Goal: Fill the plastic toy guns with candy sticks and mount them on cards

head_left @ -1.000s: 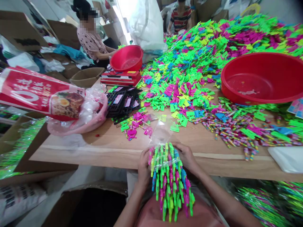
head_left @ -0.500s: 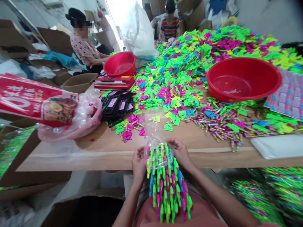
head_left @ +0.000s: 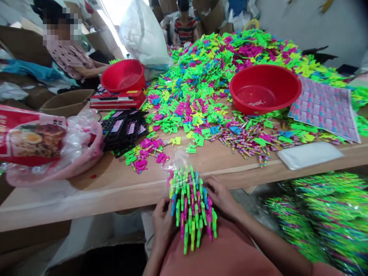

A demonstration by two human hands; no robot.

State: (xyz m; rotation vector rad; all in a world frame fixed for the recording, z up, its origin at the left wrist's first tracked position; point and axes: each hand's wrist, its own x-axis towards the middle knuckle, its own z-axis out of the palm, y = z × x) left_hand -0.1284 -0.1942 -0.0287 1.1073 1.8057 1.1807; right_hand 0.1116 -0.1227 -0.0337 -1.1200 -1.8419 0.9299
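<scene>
A bundle of green, pink, yellow and blue plastic pieces (head_left: 192, 211) hangs over the table's front edge, close to my body. A clear plastic bag (head_left: 179, 165) covers its upper end. My left hand (head_left: 163, 214) is closed at the left side of the bundle, its fingers bent against the bag's edge. On the right side, my right hand (head_left: 220, 193) has its fingers curled against the bag and the upper pieces. The lower pieces stick out below the bag, uncovered.
Behind are a large heap of colourful pieces (head_left: 198, 73) and two red basins (head_left: 266, 88). Black trays (head_left: 126, 128) and a pink basket (head_left: 83, 163) stand left. White plastic sleeves (head_left: 310, 155) and a printed sheet (head_left: 326, 105) lie right. Two people sit beyond the table.
The view has turned, so the table's things appear farther left. The bag now covers more of the bundle's upper part, and my left hand has moved down along its side.
</scene>
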